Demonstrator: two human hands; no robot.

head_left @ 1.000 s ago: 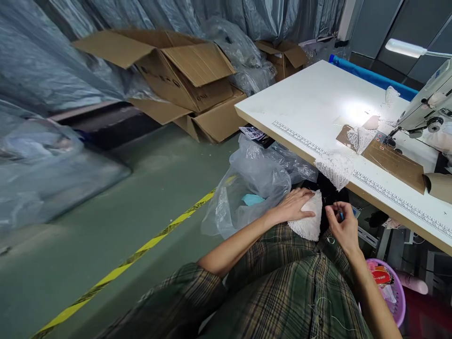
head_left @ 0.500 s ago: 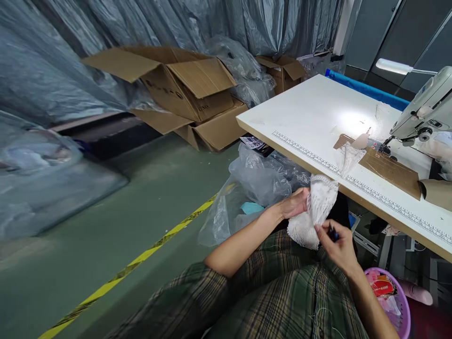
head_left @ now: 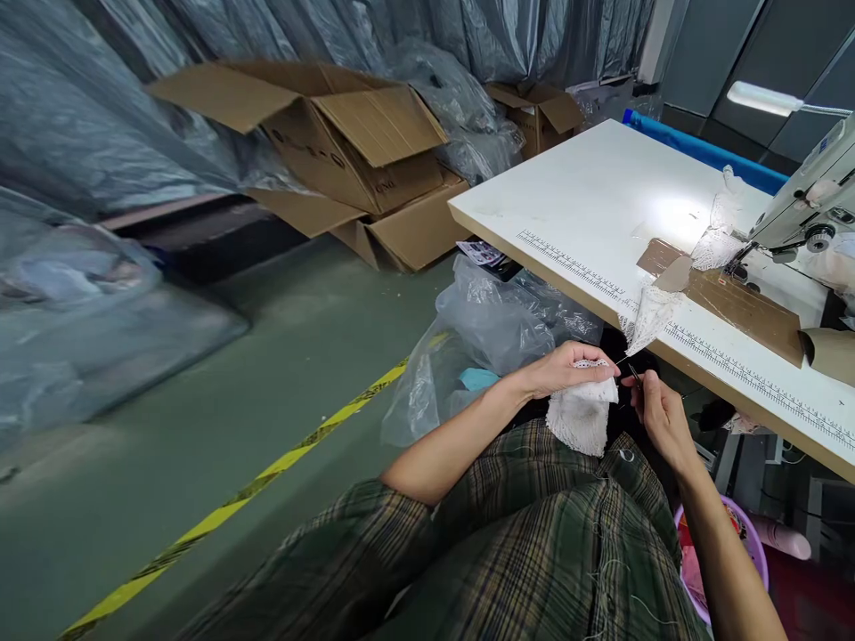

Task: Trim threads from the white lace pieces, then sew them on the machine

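My left hand (head_left: 575, 369) is closed on a white lace fabric piece (head_left: 581, 418) that hangs over my lap below the table edge. My right hand (head_left: 660, 414) grips small dark thread snips (head_left: 634, 372), their tips close to my left fingertips. Another white lace piece (head_left: 651, 313) droops over the edge of the sewing table (head_left: 567, 196), just above the snips. A thin thread seems to run between it and the held piece. More white lace (head_left: 718, 245) lies by the needle of the sewing machine (head_left: 818, 196).
A brown board (head_left: 748, 307) lies in front of the machine. Clear plastic bags (head_left: 487, 312) bulge under the table's left side. Open cardboard boxes (head_left: 354, 151) stand on the floor behind. A purple basket (head_left: 752, 543) sits low at right, beside my forearm.
My left hand has shifted right and now grips the lace from above. My right hand has left the fabric and risen toward the table edge with the snips. The lace on the table has moved.
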